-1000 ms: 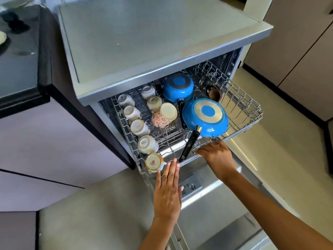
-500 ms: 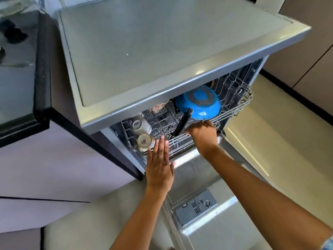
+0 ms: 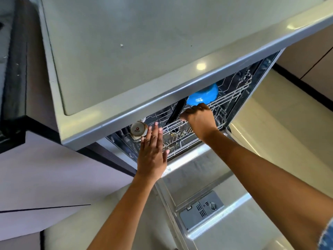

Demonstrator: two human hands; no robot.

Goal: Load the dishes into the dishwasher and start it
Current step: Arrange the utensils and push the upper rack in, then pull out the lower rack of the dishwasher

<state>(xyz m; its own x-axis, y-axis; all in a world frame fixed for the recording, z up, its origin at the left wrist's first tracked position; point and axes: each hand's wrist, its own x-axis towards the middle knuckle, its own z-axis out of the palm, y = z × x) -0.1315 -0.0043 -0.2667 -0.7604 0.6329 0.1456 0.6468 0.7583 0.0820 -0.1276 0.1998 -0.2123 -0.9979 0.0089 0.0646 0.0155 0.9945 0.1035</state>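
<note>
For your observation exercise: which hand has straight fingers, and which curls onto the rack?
The left hand has straight fingers; the right hand curls onto the rack's front rail.

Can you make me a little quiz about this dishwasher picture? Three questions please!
1. True or false: the dishwasher door is shut.
2. What colour is the pan in the upper rack? A red, B blue, C green.
3. Which hand has flat, straight fingers by the cup?

Key: 1. False, the door hangs open. 2. B. 3. The left hand; the right hand curls on the rack's front edge beside the black pan handle.
</note>
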